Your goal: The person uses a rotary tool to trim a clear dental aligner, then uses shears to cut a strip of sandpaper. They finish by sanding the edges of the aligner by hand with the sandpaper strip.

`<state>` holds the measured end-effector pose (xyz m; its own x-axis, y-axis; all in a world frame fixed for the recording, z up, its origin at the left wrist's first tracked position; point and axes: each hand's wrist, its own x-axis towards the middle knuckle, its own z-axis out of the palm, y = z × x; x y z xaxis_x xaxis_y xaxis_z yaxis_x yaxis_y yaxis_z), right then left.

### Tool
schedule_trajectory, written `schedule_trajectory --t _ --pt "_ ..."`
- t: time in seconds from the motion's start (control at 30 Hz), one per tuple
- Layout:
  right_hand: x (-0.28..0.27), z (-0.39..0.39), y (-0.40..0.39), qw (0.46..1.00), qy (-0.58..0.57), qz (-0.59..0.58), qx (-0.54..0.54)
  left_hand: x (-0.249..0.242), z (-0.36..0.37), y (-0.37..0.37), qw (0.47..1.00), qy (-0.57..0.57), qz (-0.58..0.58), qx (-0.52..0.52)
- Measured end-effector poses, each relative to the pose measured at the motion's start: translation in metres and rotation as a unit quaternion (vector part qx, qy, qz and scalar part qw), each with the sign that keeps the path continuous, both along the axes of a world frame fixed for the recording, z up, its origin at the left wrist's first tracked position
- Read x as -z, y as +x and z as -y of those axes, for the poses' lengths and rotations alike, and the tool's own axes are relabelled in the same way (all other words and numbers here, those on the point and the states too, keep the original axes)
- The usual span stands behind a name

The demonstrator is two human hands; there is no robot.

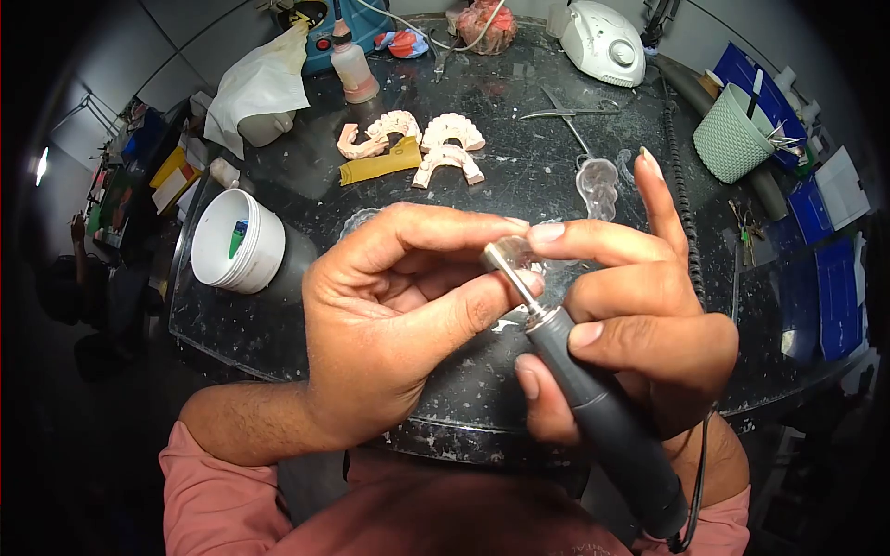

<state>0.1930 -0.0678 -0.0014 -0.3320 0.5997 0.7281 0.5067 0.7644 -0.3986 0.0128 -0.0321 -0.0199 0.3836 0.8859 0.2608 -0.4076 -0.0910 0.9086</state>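
Observation:
My right hand (640,324) grips a black rotary handpiece (612,417), its cord trailing down by my wrist. The index finger reaches forward to my left fingertips, and the little finger sticks up. A metal shank runs from the handpiece to a small cylindrical bit (505,252). My left hand (389,306) pinches a clear plastic dental tray (530,254) between thumb and fingers, mostly hidden behind them. The bit lies right at the tray's edge. Past my right fingers, another clear dental tray (598,188) rests on the black table (519,389).
Several plaster dental models (450,153) sit mid-table beside a strip of yellow sandpaper (380,163). At left stands a white tub (238,241); behind are a bottle (352,69) and scissors (570,113). A white control box (603,42) and a green basket (734,134) are at right.

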Motion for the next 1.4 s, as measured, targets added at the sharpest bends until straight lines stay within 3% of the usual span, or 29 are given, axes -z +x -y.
schedule_trajectory --t 0.2,0.27,0.47,0.57,0.67,0.87,1.4 --pt "0.0 -0.002 0.001 1.0 0.013 0.004 0.003 -0.002 0.001 0.0 0.999 0.023 -0.032 -0.024" --pt "0.0 -0.001 0.001 1.0 0.015 0.004 0.004 -0.001 -0.002 -0.005 0.99 0.088 -0.109 -0.026" --pt "-0.005 0.001 0.003 0.999 0.004 0.033 -0.007 -0.002 -0.003 -0.005 0.979 0.137 -0.147 -0.034" --pt "0.0 -0.001 0.002 1.0 0.011 -0.007 -0.001 -0.001 -0.006 -0.006 0.978 0.148 -0.141 -0.033" --pt "-0.001 -0.001 0.001 1.0 0.009 0.001 -0.008 -0.002 -0.002 -0.004 0.991 0.084 -0.103 -0.035" --pt "-0.002 -0.001 0.002 1.0 0.009 0.017 -0.023 0.0 -0.002 -0.003 0.994 0.077 -0.073 -0.031" --pt "0.0 0.0 -0.003 1.0 -0.015 -0.01 -0.02 0.008 -0.003 -0.004 0.992 0.107 -0.051 -0.04"
